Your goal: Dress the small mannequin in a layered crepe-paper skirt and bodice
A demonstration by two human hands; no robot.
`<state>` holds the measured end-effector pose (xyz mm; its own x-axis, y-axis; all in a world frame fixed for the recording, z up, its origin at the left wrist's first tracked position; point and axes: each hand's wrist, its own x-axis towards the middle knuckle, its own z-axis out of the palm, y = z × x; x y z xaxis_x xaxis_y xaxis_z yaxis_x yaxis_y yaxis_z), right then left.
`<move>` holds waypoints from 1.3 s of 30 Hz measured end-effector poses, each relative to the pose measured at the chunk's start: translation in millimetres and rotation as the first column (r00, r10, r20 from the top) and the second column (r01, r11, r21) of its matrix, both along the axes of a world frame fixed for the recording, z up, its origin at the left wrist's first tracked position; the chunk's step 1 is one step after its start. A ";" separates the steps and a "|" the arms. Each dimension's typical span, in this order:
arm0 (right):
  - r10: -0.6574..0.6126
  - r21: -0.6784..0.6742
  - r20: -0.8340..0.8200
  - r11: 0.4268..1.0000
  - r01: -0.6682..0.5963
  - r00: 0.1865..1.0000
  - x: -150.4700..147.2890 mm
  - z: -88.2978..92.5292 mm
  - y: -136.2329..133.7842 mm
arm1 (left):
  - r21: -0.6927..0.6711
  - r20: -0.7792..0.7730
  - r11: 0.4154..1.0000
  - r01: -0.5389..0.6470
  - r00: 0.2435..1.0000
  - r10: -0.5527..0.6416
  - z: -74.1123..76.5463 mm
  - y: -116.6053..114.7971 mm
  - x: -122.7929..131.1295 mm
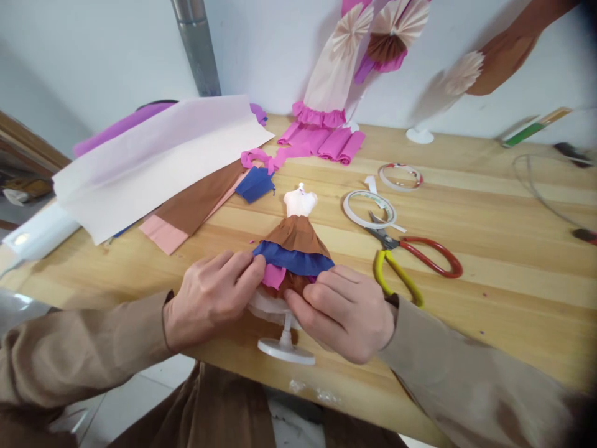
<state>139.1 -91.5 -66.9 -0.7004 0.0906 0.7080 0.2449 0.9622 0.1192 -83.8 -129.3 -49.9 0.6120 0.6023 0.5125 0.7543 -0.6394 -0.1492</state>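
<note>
A small white dress form point(301, 203) stands upright near the table's front edge on a round white base point(286, 351). It wears a layered crepe paper skirt point(295, 234): brown on top, then a blue ruffle point(295, 258), with pink and brown pieces and a white layer below. My left hand point(217, 292) pinches the skirt's left edge at the blue ruffle, thumb against fingertips. On the opposite side my right hand point(342, 308) has its fingers closed on the lower right part of the skirt. My fingers hide both outer edges of the skirt.
Right of the form lie scissors point(388, 239) with red and yellow handles and two tape rolls point(370, 209) point(401, 177). Crepe paper sheets point(163, 162) spread at the left, with a blue scrap point(255, 184). Finished paper dresses point(329, 74) stand by the wall. A green cutter point(536, 127) leans back right.
</note>
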 end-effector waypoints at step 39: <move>0.085 0.099 -0.056 0.992 -0.079 0.995 8.7 -5.0 -3.7 | 0.214 -0.017 0.955 0.206 0.978 -0.207 1.9 0.4 9.9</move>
<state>147.7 -95.1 -71.9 -0.6586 -0.0359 0.7517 0.1753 0.9641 0.1995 -73.9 -128.9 -48.0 0.7082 0.3391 0.6193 0.6102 -0.7352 -0.2952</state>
